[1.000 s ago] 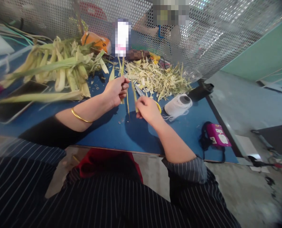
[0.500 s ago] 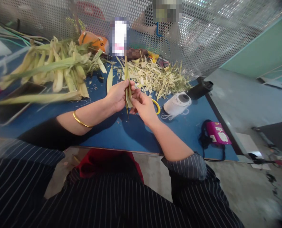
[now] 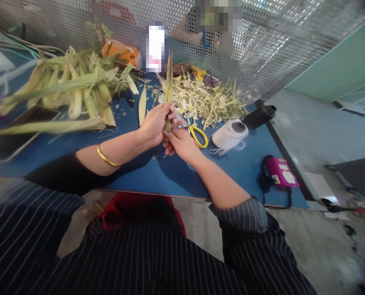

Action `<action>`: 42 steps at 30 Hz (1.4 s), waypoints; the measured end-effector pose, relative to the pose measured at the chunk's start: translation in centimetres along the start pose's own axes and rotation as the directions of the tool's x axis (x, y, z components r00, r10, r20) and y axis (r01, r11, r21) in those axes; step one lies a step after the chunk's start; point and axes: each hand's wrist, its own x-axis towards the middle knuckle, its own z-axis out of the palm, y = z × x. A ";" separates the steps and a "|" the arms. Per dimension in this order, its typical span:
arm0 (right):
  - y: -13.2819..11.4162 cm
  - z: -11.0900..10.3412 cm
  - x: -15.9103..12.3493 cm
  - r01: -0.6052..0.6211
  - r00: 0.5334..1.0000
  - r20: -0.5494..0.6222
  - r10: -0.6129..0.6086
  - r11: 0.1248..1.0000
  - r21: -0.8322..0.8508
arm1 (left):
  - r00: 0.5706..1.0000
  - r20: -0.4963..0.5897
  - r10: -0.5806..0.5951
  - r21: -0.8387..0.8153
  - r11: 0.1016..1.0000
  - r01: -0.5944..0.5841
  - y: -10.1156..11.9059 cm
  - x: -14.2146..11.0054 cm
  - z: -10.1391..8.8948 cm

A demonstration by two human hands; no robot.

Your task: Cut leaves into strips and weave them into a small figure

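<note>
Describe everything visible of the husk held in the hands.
The husk is slim and leafy-looking, yellow-green with brownish edges, its far end split into narrow points. It points away from the person, crossing the left edge of the shreds in view. The left hand grips its middle; the right hand holds its lower part, mostly hidden.

scissors and thread cone block rightward; the near tabletop allows passage.
</note>
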 end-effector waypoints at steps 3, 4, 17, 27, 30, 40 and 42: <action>0.2 -0.1 0.0 0.086 0.996 -0.013 -0.089 0.987 -0.136 | 1.000 -0.021 -0.007 -0.024 1.000 0.007 0.1 -0.1 0.2; 0.1 -0.1 -0.1 0.136 0.989 -0.016 -0.144 0.964 -0.227 | 0.999 -0.036 -0.006 -0.029 1.000 0.005 0.2 -0.2 0.3; -0.5 -0.1 -0.8 0.289 0.914 0.147 -0.378 0.354 -0.890 | 0.982 -0.063 -0.178 -0.039 0.984 0.176 1.7 -0.1 0.1; -1.4 -0.9 -1.1 0.362 0.902 0.236 -0.362 0.335 -0.870 | 0.986 -0.089 -0.142 -0.067 0.988 0.136 2.2 -0.2 0.2; -1.6 -1.6 -1.2 0.307 0.915 0.153 -0.374 0.398 -0.864 | 0.994 -0.055 -0.094 -0.077 0.993 0.090 4.0 0.3 -0.1; 0.1 -0.4 -0.6 0.039 0.978 -0.022 -0.208 0.285 -0.958 | 0.991 0.064 0.118 0.530 0.837 -0.134 4.7 1.9 -1.8; -0.2 -0.8 -0.7 0.009 0.982 -0.063 -0.180 0.374 -0.927 | 0.978 0.111 0.178 0.664 0.718 -0.206 3.9 2.2 -2.1</action>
